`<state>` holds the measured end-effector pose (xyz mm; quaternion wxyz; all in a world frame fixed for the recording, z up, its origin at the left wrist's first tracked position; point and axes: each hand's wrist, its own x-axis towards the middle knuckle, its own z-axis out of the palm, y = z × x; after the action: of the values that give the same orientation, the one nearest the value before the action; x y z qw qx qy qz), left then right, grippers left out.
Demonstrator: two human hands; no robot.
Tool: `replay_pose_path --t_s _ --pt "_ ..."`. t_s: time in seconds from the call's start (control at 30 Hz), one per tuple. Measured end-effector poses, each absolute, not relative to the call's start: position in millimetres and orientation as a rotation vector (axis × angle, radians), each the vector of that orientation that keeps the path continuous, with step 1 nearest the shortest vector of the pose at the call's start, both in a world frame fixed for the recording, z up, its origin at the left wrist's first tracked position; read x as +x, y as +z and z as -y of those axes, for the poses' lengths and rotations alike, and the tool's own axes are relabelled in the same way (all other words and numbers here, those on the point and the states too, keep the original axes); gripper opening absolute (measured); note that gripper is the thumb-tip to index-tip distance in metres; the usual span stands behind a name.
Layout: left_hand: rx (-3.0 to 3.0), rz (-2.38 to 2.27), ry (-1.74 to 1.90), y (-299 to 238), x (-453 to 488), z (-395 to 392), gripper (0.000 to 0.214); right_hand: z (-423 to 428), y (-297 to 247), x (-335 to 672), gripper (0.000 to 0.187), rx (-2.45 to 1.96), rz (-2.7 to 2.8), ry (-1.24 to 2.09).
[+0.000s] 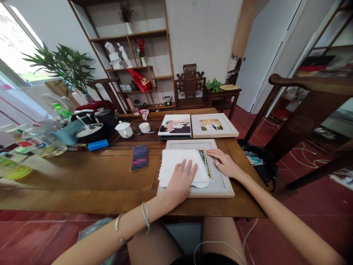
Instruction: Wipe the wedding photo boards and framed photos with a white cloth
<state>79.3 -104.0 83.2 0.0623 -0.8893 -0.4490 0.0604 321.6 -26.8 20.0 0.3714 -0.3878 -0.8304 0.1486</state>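
Observation:
A light wooden picture frame [220,187] lies flat on the wooden table [82,180] in front of me. A folded white cloth [176,162] covers most of its glass. My left hand [180,180] lies flat on the cloth, fingers stretched out. My right hand [224,162], with a ring on one finger, rests flat on the frame's right side, fingers extended along the edge of the picture.
Behind the frame lie a second framed photo [213,125] and a photo print [175,125]. A small dark card [139,157] lies left of the cloth. White cups [124,129], black pots [91,130] and bottles crowd the far left. A wooden chair [311,110] stands at right.

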Motion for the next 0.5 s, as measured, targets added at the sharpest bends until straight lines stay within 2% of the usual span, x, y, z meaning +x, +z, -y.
replay_pose_path --t_s 0.27,0.5 --pt "-2.844 1.294 0.193 112.8 74.6 124.8 0.061 27.1 19.9 321.5 0.056 -0.999 2.13 0.384" --pt "-2.809 1.359 0.239 103.6 75.1 104.1 0.071 27.2 19.4 321.1 0.056 -0.996 2.126 0.382"
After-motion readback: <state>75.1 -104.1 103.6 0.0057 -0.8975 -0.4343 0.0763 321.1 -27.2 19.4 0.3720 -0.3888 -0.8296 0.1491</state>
